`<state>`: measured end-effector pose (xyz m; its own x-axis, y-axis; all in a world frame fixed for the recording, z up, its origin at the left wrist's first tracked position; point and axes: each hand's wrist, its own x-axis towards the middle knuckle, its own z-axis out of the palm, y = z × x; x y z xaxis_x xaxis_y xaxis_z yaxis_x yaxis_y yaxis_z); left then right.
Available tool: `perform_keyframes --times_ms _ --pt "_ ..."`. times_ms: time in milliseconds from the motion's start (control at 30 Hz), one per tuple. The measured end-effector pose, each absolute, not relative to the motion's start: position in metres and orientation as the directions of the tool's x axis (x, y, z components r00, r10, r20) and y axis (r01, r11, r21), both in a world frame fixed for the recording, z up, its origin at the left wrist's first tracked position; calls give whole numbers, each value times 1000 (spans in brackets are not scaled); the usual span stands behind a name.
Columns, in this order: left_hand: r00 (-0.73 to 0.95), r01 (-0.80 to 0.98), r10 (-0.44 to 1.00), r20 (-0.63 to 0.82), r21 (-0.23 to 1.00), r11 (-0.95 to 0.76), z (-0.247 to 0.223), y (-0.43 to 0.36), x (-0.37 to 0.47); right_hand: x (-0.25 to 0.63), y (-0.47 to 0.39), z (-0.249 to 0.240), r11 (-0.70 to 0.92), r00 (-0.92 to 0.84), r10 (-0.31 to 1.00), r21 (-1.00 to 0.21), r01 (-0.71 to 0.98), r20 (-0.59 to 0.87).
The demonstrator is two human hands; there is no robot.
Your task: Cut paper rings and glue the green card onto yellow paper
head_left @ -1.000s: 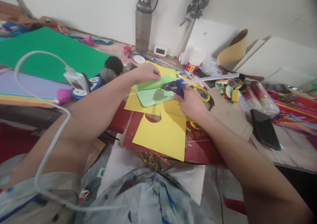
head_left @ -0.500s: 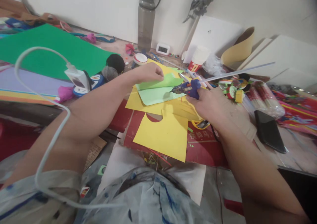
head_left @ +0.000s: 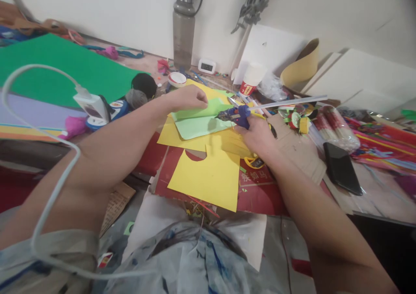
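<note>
My left hand [head_left: 191,98] is closed, its fingers pinching the upper flap of a folded light green paper [head_left: 198,127]. In my right hand [head_left: 256,131] is a blue glue gun [head_left: 239,116] with a long clear glue stick out of its back. The gun's nozzle points left, over the lower part of the green paper. Under the green paper lies yellow paper [head_left: 165,136], and nearer to me is a yellow sheet [head_left: 208,179] with a curved notch in its top edge.
A grey bottle [head_left: 183,34], a small white clock [head_left: 207,66] and a paper cup [head_left: 251,79] stand at the back. A black phone [head_left: 342,168] lies to the right. A white cable [head_left: 61,177] loops over my left arm. Green sheets [head_left: 65,71] lie at the left.
The whole view has shifted, so most things appear a little further left. The glue stick looks shorter and lower at its far end. Both hands keep their holds.
</note>
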<state>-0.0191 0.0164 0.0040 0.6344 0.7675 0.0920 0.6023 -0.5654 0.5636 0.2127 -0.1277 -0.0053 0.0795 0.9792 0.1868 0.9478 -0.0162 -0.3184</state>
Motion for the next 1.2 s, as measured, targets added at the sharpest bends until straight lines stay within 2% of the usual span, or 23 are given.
perform_keyframes --times_ms 133,300,433,533,733,933,1100,1200 --pt "644 606 760 89 548 -577 3 18 -20 215 -127 -5 -57 121 970 -288 956 211" --pt "638 651 769 39 506 -566 6 16 -19 221 -127 -5 -54 141 953 -308 950 268" --pt "642 660 766 29 487 -572 9 13 -18 223 -132 0 -54 128 966 -310 949 226" --pt "656 653 754 25 482 -584 11 11 -18 225 -136 8 -130 190 962 -287 949 194" --pt "713 620 701 -14 478 -622 13 11 -20 222 -136 14 -185 239 948 -248 951 210" --pt "730 616 684 -9 441 -652 9 16 -20 221 -130 3 -88 166 960 -317 944 228" --pt "733 627 680 -34 422 -655 11 16 -19 222 -135 11 -100 144 981 -298 949 131" --pt "727 643 684 -59 405 -649 13 14 -19 224 -139 18 -124 164 977 -267 956 135"
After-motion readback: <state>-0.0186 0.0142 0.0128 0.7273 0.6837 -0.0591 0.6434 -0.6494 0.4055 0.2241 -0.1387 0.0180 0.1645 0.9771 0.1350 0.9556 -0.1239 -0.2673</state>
